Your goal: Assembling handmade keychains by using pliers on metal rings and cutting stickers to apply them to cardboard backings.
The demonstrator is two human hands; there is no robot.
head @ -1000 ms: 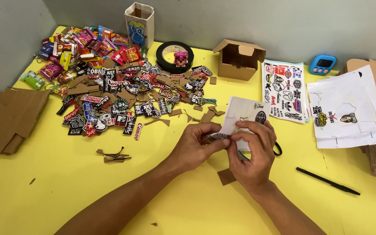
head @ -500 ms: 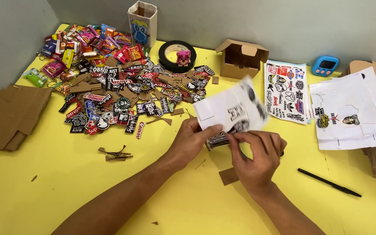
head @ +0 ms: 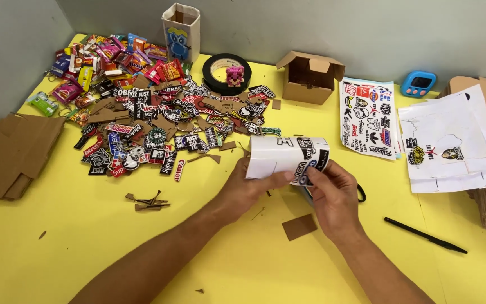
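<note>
Yellow tabletop point(head: 85, 247), sticker pile point(head: 158, 124) behind. Curled white sticker sheet point(head: 279, 157), raised half a second ago, now lower at centre; left hand point(head: 248, 188) grips its edge, right hand point(head: 333, 194) pinches a black sticker point(head: 309, 163).

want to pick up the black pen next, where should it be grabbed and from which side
Probably at the middle of the black pen, pinched across its thin barrel from above. It lies flat on the yellow table, slanting down to the right, with bare table around it. The right hand is nearest, but holds the sticker sheet.
</note>
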